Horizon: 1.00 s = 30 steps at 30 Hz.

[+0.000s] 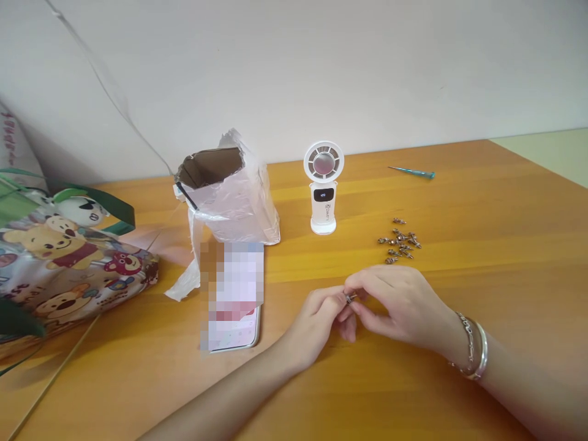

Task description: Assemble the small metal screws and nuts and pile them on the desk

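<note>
Near the middle of the wooden table [294,392], a small metal fitting [350,297] is pinched in the fingertips of my left hand [321,315]. My right hand [399,303], with a chain bracelet and a bangle at its wrist, meets it from the right; its thumb and index finger are closed around the fitting's other side. The fingers partly cover the fitting. Beyond my right hand lies a loose pile of several similar metal fittings [399,241].
A white fan [323,202] stands behind my hands. Left of it are an open box wrapped in white plastic [248,208], a phone [239,331] and a cartoon-print bag [73,263]. A teal screwdriver [418,173] lies at the back right.
</note>
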{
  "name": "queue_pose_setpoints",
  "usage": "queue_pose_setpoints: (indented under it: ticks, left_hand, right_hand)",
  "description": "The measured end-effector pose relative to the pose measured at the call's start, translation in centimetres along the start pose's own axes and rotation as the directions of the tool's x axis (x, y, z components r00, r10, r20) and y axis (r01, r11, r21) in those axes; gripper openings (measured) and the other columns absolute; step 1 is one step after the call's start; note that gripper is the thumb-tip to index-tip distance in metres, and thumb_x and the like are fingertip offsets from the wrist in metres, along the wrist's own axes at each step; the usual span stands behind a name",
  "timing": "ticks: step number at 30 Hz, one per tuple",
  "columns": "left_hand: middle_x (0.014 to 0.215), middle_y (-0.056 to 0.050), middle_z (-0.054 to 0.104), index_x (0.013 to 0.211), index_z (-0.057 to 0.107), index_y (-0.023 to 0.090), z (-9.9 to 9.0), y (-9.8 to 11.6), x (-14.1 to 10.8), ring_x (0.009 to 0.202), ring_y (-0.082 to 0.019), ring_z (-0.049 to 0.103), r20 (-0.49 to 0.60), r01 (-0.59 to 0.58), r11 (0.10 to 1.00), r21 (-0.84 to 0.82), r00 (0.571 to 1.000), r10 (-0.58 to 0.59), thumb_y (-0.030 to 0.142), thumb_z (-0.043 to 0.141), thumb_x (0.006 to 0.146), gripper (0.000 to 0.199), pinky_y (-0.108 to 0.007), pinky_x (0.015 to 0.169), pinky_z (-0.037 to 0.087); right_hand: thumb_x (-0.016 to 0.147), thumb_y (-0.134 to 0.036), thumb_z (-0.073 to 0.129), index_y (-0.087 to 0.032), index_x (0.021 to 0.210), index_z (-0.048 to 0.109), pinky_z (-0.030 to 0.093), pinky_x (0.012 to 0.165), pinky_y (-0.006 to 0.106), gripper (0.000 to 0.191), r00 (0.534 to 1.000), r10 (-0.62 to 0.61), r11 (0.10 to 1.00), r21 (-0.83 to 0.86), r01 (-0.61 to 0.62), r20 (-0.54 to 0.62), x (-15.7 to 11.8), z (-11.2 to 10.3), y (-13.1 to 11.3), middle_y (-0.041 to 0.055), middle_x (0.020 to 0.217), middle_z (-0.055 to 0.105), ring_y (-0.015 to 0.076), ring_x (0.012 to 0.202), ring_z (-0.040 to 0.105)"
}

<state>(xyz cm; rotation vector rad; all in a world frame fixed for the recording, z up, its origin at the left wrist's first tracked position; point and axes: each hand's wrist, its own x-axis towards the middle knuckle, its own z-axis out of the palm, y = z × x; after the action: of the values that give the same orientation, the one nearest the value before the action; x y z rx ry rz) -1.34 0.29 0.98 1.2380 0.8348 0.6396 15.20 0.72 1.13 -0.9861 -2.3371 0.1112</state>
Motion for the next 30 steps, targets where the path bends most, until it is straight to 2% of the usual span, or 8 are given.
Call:
queue_pose_setpoints:
  ticks: [3,8,12,17,23,26,30]
  left_hand:
    - [0.048,0.000,0.048,0.053,0.033,0.020,0.02,-0.01,0.07,0.052,-0.013,0.043,0.017,0.000,1.000,-0.010,1.000,0.000,0.025,0.027,0.085,0.033,-0.026,0.061,0.037]
    - [0.051,-0.002,0.050,0.054,0.041,0.018,0.15,0.18,-0.04,0.054,-0.014,0.046,0.015,0.023,1.000,0.014,1.000,-0.023,0.035,0.029,0.087,0.039,-0.027,0.062,0.039]
    - [0.052,-0.002,0.050,0.057,0.046,0.017,0.19,0.46,-0.13,0.056,-0.015,0.047,0.018,-0.003,0.999,0.047,1.000,0.002,0.037,0.032,0.085,0.038,-0.027,0.063,0.040]
    - [0.052,0.000,0.047,0.056,0.041,0.018,0.37,0.40,0.03,0.053,-0.013,0.046,0.011,0.014,1.000,0.005,1.000,-0.014,0.038,0.036,0.084,0.035,-0.026,0.060,0.039]
    - [0.049,0.002,0.044,0.053,0.035,0.019,0.83,0.55,0.09,0.051,-0.012,0.043,-0.011,0.054,0.998,-0.012,0.998,-0.054,0.028,0.036,0.079,0.028,-0.025,0.059,0.038]
    - [0.047,0.001,0.045,0.053,0.033,0.020,0.98,0.66,-0.03,0.053,-0.013,0.044,0.021,0.072,0.997,-0.024,0.997,-0.072,0.026,0.035,0.078,0.026,-0.026,0.061,0.039]
    - [0.051,0.001,0.045,0.055,0.035,0.018,0.65,0.57,-0.11,0.054,-0.013,0.047,0.051,0.101,0.993,-0.057,0.994,-0.098,0.024,0.034,0.079,0.025,-0.026,0.061,0.039]
  right_hand:
    - [0.079,-0.019,0.045,-0.020,0.080,0.053,0.035,0.051,0.023,0.008,1.000,-0.003,1.000,0.009,0.003,0.001,0.01,-0.26,-0.19,-0.0022,0.064,0.062,0.0112,0.055,0.055]
    - [0.075,-0.016,0.044,-0.020,0.071,0.052,0.033,0.049,0.023,0.009,0.995,-0.039,0.996,-0.088,0.030,-0.097,0.19,-0.05,-0.43,-0.0030,0.056,0.057,0.0104,0.049,0.047]
    - [0.075,-0.015,0.044,-0.020,0.067,0.052,0.033,0.049,0.024,0.012,0.987,-0.058,0.991,-0.128,0.039,-0.148,0.30,0.14,-0.52,-0.0039,0.053,0.054,0.0098,0.047,0.043]
    - [0.074,-0.012,0.042,-0.020,0.063,0.050,0.032,0.049,0.023,0.016,0.986,-0.076,0.990,-0.133,0.057,-0.148,0.43,0.18,-0.67,-0.0042,0.051,0.051,0.0093,0.045,0.039]
    - [0.076,-0.010,0.038,-0.020,0.062,0.050,0.031,0.049,0.023,0.021,0.981,-0.086,0.987,-0.149,0.060,-0.173,0.61,0.20,-0.68,-0.0039,0.050,0.049,0.0096,0.046,0.039]
    - [0.076,-0.006,0.034,-0.019,0.062,0.050,0.031,0.048,0.022,0.025,0.987,-0.062,0.995,-0.083,0.050,-0.150,0.50,0.16,-0.37,-0.0039,0.051,0.051,0.0089,0.046,0.041]
    - [0.077,-0.008,0.035,-0.019,0.069,0.053,0.032,0.049,0.022,0.023,0.999,-0.011,1.000,0.004,0.011,-0.050,0.17,-0.17,-0.07,-0.0023,0.057,0.057,0.0095,0.050,0.047]
